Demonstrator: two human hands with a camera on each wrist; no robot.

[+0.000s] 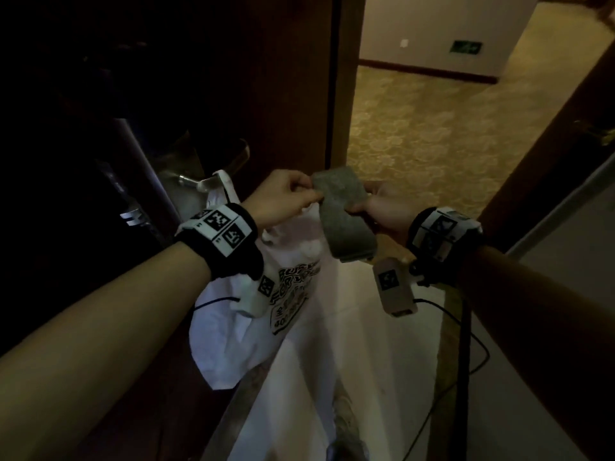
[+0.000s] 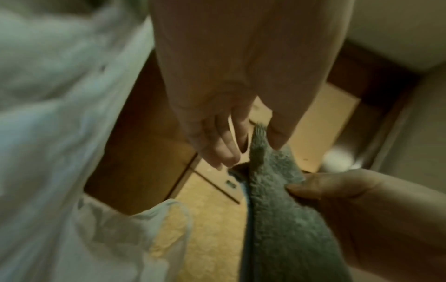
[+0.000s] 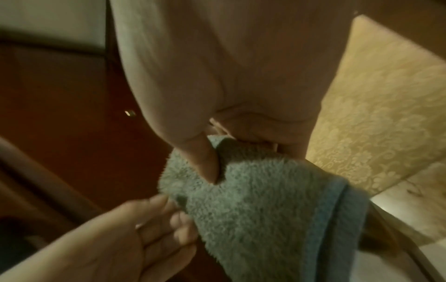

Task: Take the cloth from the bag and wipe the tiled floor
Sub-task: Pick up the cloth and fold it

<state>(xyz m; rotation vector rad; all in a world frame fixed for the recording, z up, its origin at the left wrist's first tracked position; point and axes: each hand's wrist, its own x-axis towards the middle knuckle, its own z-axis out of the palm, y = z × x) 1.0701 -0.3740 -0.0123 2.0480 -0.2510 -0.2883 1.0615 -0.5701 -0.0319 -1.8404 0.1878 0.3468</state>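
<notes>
Hanging folded between two hands, the cloth is grey and fluffy with a blue stitched edge, held in the air in front of a doorway, above the pale tiled floor. The left hand pinches its upper left edge between thumb and fingertips; the right hand grips the opposite edge, thumb pressed into the pile. One cloth, one white plastic bag with dark print, hanging from the door handle just beside the left wrist. The bag's print is partly covered and unreadable; the left of the scene is too dark to make out.
</notes>
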